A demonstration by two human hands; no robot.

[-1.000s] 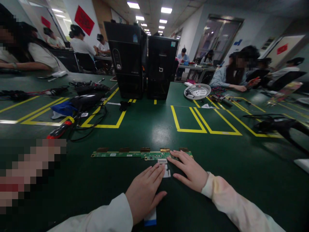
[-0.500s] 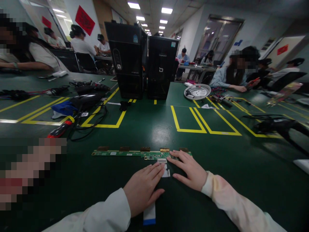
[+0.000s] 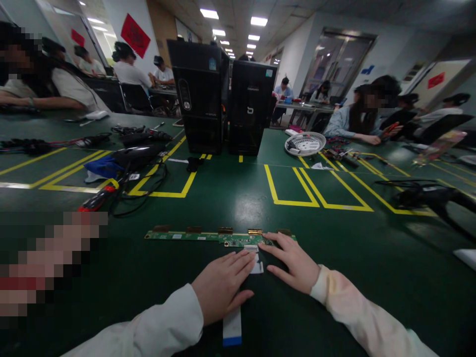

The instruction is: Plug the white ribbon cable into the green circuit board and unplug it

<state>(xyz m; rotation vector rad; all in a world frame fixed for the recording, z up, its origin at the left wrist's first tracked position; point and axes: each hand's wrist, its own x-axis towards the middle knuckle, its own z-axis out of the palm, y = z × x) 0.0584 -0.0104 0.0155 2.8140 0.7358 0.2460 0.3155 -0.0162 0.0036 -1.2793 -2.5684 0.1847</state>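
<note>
A long, narrow green circuit board (image 3: pixel 197 237) lies flat on the dark green table, with several copper-coloured tabs along its far edge. My right hand (image 3: pixel 292 260) is open, its fingers spread over the board's right end. A white ribbon cable (image 3: pixel 232 327) with a blue end runs from the connector at the board's near edge toward me. My left hand (image 3: pixel 225 285) lies flat across this cable, fingers stretched out and fingertips near the connector. The middle of the cable is hidden under that hand.
Two black computer towers (image 3: pixel 201 99) stand at the back. A white basket (image 3: pixel 305 144) sits at the right with loose parts beside it. Cables and a black tool with a blue cloth (image 3: pixel 104 167) lie left, near a red-and-black handle (image 3: pixel 97 198). A co-worker (image 3: pixel 366 114) sits at the far right.
The view has shifted slightly, so the background sits a little lower and further right. Both hands hold the same pose on the board and cable.
</note>
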